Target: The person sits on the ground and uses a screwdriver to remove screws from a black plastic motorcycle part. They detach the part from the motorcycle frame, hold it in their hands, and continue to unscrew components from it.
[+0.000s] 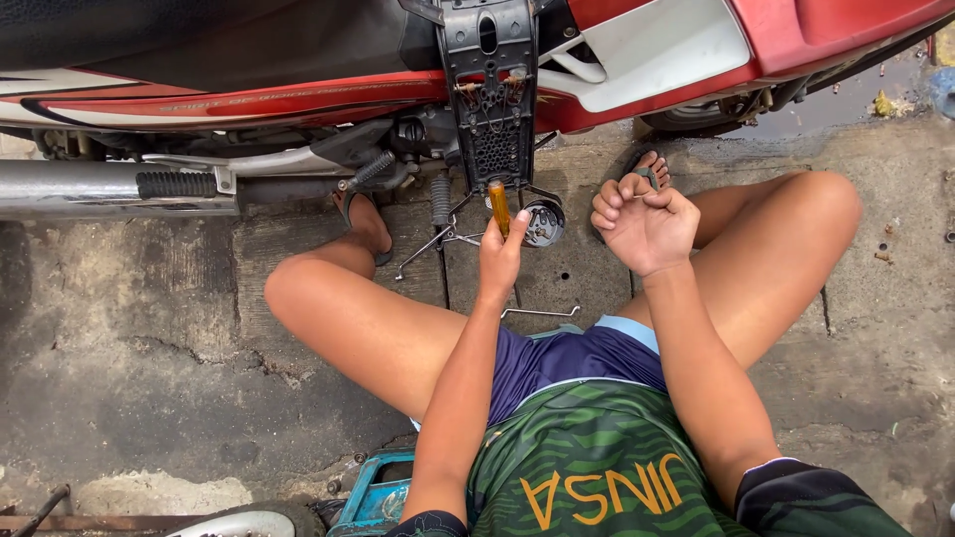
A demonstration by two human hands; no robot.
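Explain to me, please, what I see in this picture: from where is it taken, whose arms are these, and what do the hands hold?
There is one picture, taken by a camera worn on a person's head, looking down. So the arms and bare legs belong to the person who wears it, sitting on a cracked concrete floor.

In front lies a red motorcycle, seen from its side, with a silver exhaust pipe at the left and a black plastic part hanging down in the middle.

The left hand holds a screwdriver with an amber handle, pointed up toward that black part. The right hand is closed into a loose fist near the right knee; I cannot tell if it holds anything.

A thin metal rod lies on the floor between the legs. A blue tool tray stands at the bottom edge.
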